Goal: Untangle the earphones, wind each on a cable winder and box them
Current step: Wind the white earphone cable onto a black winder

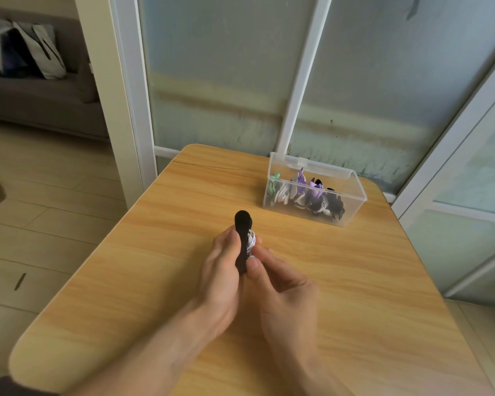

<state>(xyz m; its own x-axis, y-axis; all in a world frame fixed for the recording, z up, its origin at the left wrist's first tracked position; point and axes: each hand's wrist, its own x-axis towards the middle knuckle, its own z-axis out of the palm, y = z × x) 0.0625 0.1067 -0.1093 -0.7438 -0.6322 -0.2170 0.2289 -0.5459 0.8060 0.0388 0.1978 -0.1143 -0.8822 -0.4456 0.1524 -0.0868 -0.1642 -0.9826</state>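
Two hands meet over the middle of a light wood-grain counter point(143, 252): the left hand point(220, 270) grips an upright black cable winder point(243, 238), while the right hand point(280, 284) pinches the white earphone cable point(251, 240) wound on it. Toward the far right corner stands a clear box point(315, 190) holding wound earphones. Frosted glass panels point(217, 70) rise behind; pale floor tiles point(40, 190) and a grey sofa point(35, 90) lie left.

Cable winder point(243, 238) upright over middle of tabletop point(143, 252), wound earphone cord point(251, 240) on its right side. Left hand point(222, 270) grips it from left, right hand point(280, 287) pinches from right. Box point(312, 192) behind and right, near far edge, lid up; wound earphones point(309, 195) inside. Sofa point(40, 90) far left beyond.
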